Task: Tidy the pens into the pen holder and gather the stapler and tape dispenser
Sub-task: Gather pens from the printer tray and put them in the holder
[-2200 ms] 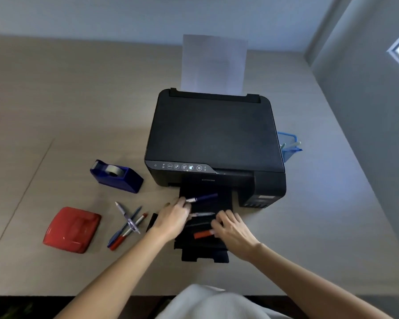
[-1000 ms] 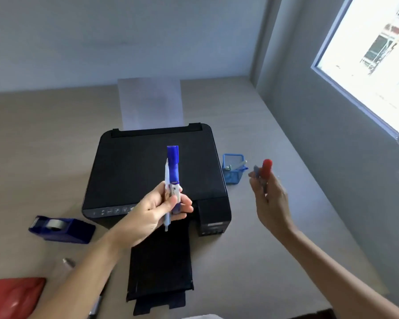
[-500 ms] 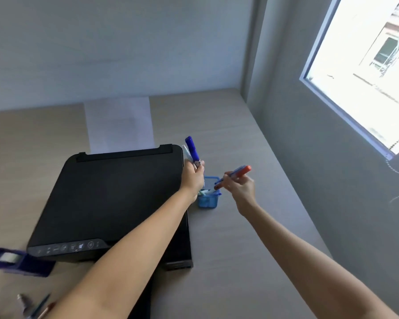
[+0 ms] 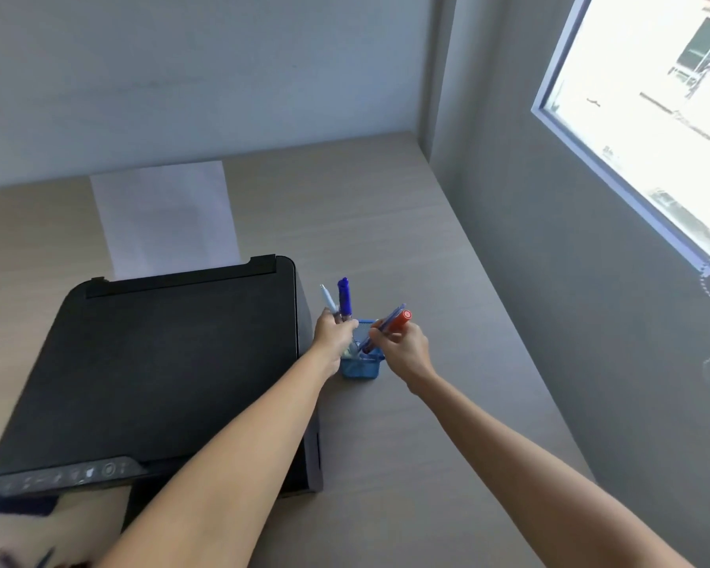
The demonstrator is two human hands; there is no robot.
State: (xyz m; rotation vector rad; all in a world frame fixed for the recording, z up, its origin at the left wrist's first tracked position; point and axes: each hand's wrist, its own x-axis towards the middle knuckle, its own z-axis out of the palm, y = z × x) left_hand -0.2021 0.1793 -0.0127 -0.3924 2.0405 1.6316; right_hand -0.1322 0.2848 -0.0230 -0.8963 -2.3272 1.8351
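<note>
A small blue mesh pen holder (image 4: 360,367) stands on the desk just right of the printer. My left hand (image 4: 333,334) grips a blue marker (image 4: 344,296) and a white pen (image 4: 328,298), both upright, at the holder's left rim. My right hand (image 4: 402,349) holds a red-capped marker (image 4: 401,319) and a blue pen (image 4: 382,326), slanted with their lower ends inside the holder. The blue tape dispenser (image 4: 1,504) shows blurred at the left edge. The stapler is out of view.
A black printer (image 4: 148,362) with white paper (image 4: 165,217) in its rear feed fills the left of the desk. A grey wall with a bright window (image 4: 648,116) runs along the right. Loose pens (image 4: 38,559) lie blurred at the bottom left.
Both hands picked pens off the printer's output tray and carried them right to the holder. Since half a second ago both hands have lowered, and the right hand's pens now dip into the holder.
</note>
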